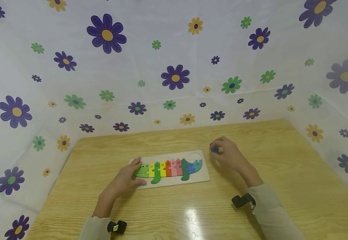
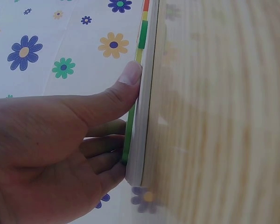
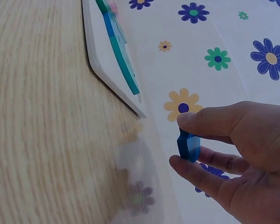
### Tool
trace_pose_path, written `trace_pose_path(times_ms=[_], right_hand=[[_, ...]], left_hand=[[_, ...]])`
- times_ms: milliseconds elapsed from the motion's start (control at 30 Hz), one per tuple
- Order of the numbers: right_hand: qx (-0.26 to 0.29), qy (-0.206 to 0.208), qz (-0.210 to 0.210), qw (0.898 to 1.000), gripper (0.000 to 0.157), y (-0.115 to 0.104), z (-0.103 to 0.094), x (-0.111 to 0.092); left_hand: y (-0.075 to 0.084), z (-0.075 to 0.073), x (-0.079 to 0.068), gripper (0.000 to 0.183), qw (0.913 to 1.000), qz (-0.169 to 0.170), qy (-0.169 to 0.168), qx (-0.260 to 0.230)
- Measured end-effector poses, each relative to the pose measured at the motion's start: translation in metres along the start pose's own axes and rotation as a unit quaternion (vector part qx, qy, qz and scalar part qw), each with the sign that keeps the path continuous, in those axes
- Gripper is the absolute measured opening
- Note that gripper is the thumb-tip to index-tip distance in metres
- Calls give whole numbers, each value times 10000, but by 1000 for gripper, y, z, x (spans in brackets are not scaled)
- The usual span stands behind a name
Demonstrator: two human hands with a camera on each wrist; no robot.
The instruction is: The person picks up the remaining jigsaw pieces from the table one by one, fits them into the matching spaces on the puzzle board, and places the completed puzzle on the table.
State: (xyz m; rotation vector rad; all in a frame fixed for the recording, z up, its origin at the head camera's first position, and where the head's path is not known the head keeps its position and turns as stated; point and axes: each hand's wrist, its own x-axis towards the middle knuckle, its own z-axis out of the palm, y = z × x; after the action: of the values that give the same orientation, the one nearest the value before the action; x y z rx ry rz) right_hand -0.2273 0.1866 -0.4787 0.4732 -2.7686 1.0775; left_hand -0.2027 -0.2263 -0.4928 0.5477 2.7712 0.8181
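A pale wooden puzzle board [image 1: 168, 184] lies on the table with a colourful crocodile made of interlocking pieces set in it. At the crocodile's tail end, a curled outline [image 1: 196, 154] shows bare board. My left hand [image 1: 127, 176] rests on the board's left end by the green head piece [image 1: 142, 171]; in the left wrist view its thumb and fingers lie at the board's edge. To the right of the board and apart from it, my right hand [image 1: 228, 154] pinches a small blue puzzle piece [image 3: 189, 147] between thumb and fingers.
The wooden table [image 1: 168, 213] extends around the board on all sides. White cloth with printed flowers [image 1: 174, 43] stands behind the table and along both sides. A black wrist camera [image 1: 243, 201] sits on the right sleeve, another wrist camera [image 1: 117, 227] on the left.
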Motion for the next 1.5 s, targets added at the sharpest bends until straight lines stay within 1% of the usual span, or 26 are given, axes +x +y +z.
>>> trace_pose_path(times_ms=[100, 267, 467, 567, 867, 1167, 1500], right_hand=[[11, 137, -52, 9999, 14, 0, -1, 1], [-13, 319, -77, 9995, 23, -1, -2, 4], [18, 355, -158, 9992, 36, -3, -2, 5], [29, 356, -202, 9992, 39, -4, -3, 5], [10, 385, -501, 9980, 41, -1, -4, 6], [251, 180, -558, 9980, 45, -4, -5, 5], [398, 146, -650, 9970, 44, -5, -3, 6]], left_hand=[[1, 0, 0, 82, 10000, -17, 5, 16], [1, 0, 0, 83, 9999, -108, 30, 40], [2, 0, 0, 83, 9999, -130, 52, 13], [2, 0, 0, 83, 9999, -106, 60, 27], [2, -2, -2, 82, 9999, 95, 75, -46], [2, -1, 0, 83, 10000, 47, 28, -82], [1, -1, 0, 83, 10000, -6, 35, -89]])
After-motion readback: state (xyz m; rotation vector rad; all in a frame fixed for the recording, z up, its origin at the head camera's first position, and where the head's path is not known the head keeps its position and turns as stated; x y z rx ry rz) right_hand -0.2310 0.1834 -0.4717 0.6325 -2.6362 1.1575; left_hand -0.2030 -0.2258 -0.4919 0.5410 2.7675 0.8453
